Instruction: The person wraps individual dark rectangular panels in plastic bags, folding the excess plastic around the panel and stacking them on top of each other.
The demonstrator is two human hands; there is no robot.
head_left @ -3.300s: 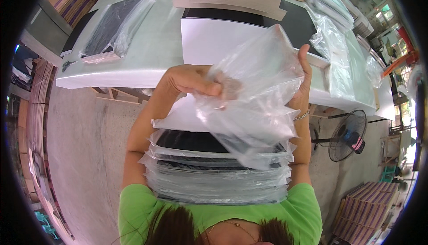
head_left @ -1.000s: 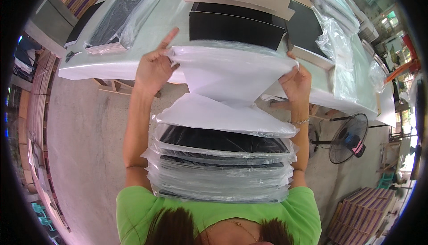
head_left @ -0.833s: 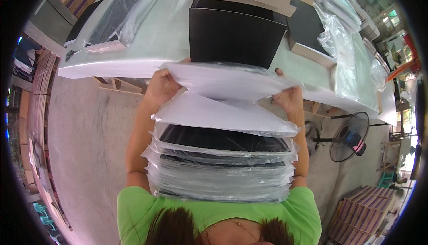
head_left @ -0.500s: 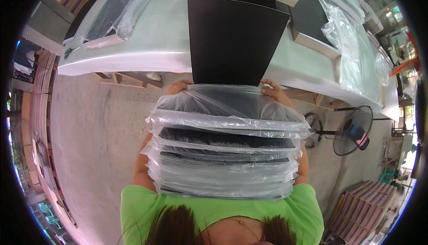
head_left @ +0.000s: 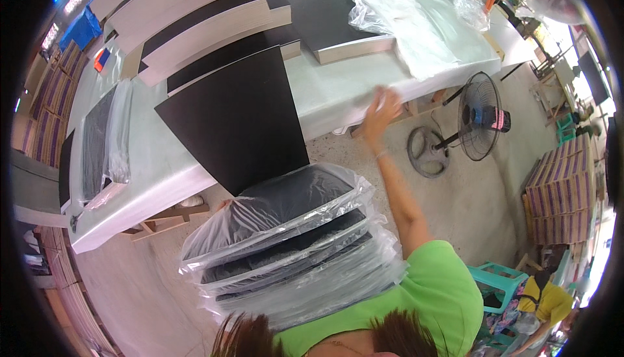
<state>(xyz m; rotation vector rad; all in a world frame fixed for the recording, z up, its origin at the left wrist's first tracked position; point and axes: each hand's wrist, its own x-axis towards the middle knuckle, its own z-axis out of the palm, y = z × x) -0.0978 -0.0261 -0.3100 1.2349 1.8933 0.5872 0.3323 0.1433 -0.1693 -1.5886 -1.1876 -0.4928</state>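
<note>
A stack of black boards in clear plastic bags point(head_left: 305, 272) leans against my body. The topmost clear plastic bag point(head_left: 286, 211) has its mouth at the lower edge of a bare black board point(head_left: 240, 116), which slants up to the table. Only a bit of my left hand point(head_left: 225, 204) shows at the left corner of that mouth, where the plastic gathers in creases; it looks closed on the film. My right hand point(head_left: 382, 113) is off the bag, stretched out near the table's front edge, blurred, its fingers apart and nothing seen in them.
The pale-covered table point(head_left: 338, 97) carries stacked boards point(head_left: 208, 35), a thick black-topped stack point(head_left: 338, 19), loose plastic bags point(head_left: 409, 25) and a wrapped pack point(head_left: 107, 142). A standing fan point(head_left: 481, 116) is at the right. Striped cartons point(head_left: 562, 191) and a person in yellow point(head_left: 543, 298) are farther right.
My right hand has let go of the bag's right corner and reached out to the right. The view has turned right, and the bagged stack and bare board now appear tilted.
</note>
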